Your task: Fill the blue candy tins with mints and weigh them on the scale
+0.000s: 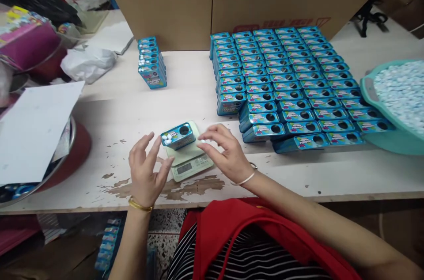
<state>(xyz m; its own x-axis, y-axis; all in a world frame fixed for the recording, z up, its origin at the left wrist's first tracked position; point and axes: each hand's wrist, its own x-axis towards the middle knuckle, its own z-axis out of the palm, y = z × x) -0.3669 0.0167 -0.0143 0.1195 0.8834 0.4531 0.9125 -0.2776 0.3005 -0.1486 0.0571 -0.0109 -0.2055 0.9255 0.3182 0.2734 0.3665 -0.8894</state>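
A blue candy tin [180, 138] stands on a small pale green digital scale [194, 164], with a round dark hole in its lid. A few white candies [167, 139] lie on the left end of that lid. My left hand [147, 167] is just left of the tin, fingers spread, holding nothing. To the right of the tin is my right hand [225, 149], thumb and fingertips pinched together on what looks like a small white candy [203, 141].
Rows of blue tins [285, 81] cover the right of the table. A short row of tins topped with candies [152, 66] stands at back left. At right is a teal basin [367, 83] of pale candies; at left, a red bucket [81, 143] under paper. A cardboard box [172, 15] blocks the back.
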